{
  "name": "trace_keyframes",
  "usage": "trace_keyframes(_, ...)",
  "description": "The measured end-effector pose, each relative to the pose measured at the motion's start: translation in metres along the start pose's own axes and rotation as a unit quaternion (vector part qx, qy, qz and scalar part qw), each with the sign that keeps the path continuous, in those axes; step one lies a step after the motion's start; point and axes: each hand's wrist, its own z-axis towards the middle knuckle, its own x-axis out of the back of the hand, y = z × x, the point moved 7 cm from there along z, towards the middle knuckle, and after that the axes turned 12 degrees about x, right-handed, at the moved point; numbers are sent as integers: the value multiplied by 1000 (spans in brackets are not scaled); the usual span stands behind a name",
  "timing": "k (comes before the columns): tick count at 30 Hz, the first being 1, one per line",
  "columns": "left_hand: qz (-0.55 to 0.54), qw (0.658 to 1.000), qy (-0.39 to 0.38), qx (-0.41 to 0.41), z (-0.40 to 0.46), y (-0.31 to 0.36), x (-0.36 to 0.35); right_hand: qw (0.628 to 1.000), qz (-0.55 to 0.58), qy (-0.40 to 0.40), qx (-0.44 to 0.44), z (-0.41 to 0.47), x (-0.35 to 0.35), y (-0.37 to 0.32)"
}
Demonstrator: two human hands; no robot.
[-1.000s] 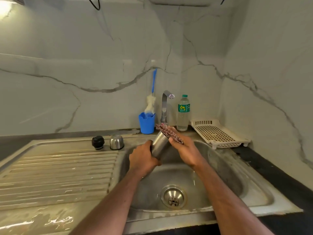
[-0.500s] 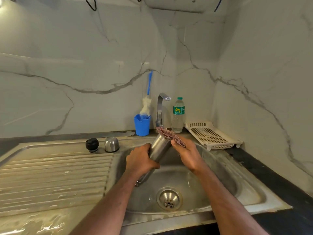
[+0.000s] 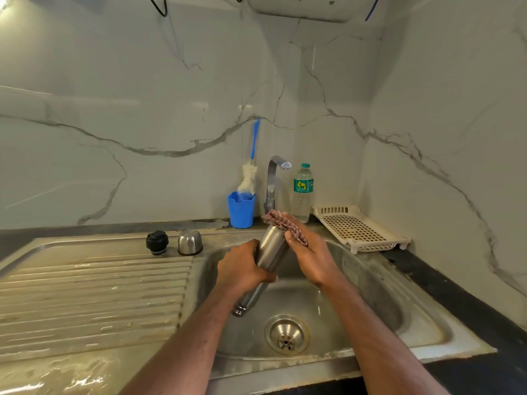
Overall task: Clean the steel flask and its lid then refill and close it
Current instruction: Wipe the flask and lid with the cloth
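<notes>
The steel flask (image 3: 269, 252) is tilted over the sink basin (image 3: 370, 295), its open mouth pointing down and toward me near the drain (image 3: 286, 333). My left hand (image 3: 241, 267) grips its middle. My right hand (image 3: 310, 256) holds a reddish checked cloth (image 3: 285, 223) against the flask's raised bottom end. A black stopper (image 3: 157, 242) and a steel cap (image 3: 190, 242) stand on the drainboard's back edge, left of the basin.
A blue cup (image 3: 241, 209) with a bottle brush (image 3: 251, 169), the tap (image 3: 273, 183) and a plastic water bottle (image 3: 302, 192) stand behind the basin. A cream plastic tray (image 3: 359, 229) lies at the back right. The ribbed drainboard (image 3: 85, 295) is wet.
The flask has slid down through my left hand, so its mouth now shows below the hand. My right hand stays with the cloth at the flask's raised end.
</notes>
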Motion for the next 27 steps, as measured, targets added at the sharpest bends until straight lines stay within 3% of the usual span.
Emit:
trace_keyframes(4, -55, 998, -25, -19, 1, 2, -8, 987, 95, 107, -67, 7, 6, 16)
trace_keyframes(8, -196, 977, -83, 6, 9, -2, -13, 975, 170, 124, -75, 5, -5, 17)
trace_keyframes(11, -284, 953, -109, 13, 11, -4, -11, 979, 171, 88, -64, 3, -19, 13)
trace_keyframes(14, -393, 910, -127, 46, 11, -7, -3, 987, 142, -3, -80, -3, -41, 17)
trace_keyframes(18, -497, 857, -76, 112, 19, -32, 17, 980, 90, -141, -105, -19, -59, 28)
trace_keyframes(22, -558, 809, -42, 181, 21, -56, 23, 973, 61, -207, -79, -28, -65, 23)
trace_keyframes(24, -553, 812, -64, 174, 21, -54, 20, 976, 64, -208, -27, -25, -72, 12)
trace_keyframes(27, -516, 841, -121, 107, 14, -33, 11, 988, 37, -148, 32, -5, -78, 1)
